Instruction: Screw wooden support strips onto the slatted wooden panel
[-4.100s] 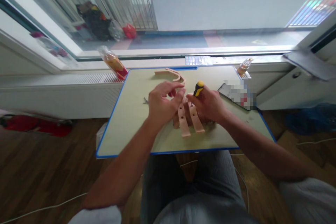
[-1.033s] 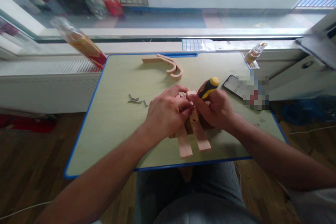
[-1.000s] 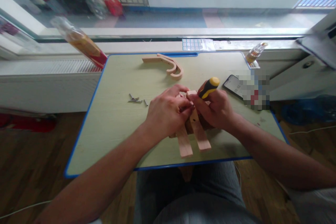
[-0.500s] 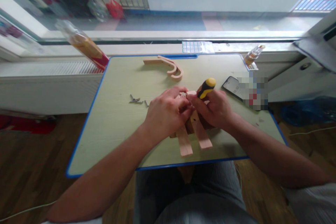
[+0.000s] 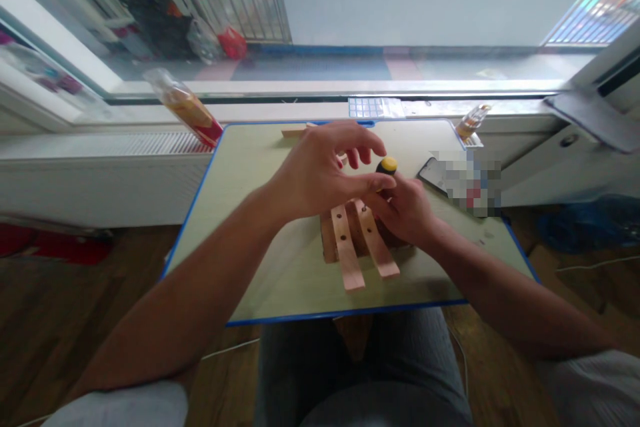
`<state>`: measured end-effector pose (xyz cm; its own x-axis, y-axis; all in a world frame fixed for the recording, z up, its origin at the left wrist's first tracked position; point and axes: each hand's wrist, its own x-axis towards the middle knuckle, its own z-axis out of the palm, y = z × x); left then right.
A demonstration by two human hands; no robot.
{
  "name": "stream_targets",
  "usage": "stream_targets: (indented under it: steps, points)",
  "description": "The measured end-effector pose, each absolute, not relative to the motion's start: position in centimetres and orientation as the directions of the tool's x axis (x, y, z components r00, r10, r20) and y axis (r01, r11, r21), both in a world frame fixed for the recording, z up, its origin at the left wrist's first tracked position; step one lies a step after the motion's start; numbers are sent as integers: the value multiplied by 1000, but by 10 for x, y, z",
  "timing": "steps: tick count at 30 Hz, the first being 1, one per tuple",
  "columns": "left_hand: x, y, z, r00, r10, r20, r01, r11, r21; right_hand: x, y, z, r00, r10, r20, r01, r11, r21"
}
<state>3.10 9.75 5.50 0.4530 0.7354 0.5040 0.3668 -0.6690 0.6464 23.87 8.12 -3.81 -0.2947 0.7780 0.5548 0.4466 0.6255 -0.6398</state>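
Note:
My right hand is closed around a screwdriver with a yellow and black handle; its tip is hidden. Raised over the work, my left hand is open, its fingers curved and apart, with the thumb close to the handle. Below the hands two pale wooden strips with dark holes or screw heads lie side by side across a brown wooden block. The far ends of the strips are covered by my hands.
A curved wooden piece lies at the table's far edge, partly behind my left hand. To the right is a phone beside a blurred patch. Bottles stand past the far corners. The table has a blue rim.
My left hand has let go of the work and risen, its fingers opening near the screwdriver handle. More of the strips and their holes shows. The view has tilted slightly up.

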Motion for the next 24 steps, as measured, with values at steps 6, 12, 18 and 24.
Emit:
stream_targets:
  steps: [6, 12, 18, 24]
  points:
    - [37, 107, 61, 522, 733, 436, 383, -658, 648, 241, 83, -32, -353, 789, 502, 465, 614, -638]
    - [34, 108, 63, 537, 748, 390, 390, -631, 671, 247, 89, -20, -374, 834, 406, 459, 547, -700]
    - [30, 110, 71, 532, 727, 434, 419, -671, 611, 265, 109, 17, -545, 791, 276, 348, 513, -785]
    - [23, 112, 78, 595, 691, 411, 433, -706, 560, 262, 131, 38, -731, 664, 153, 277, 495, -824]
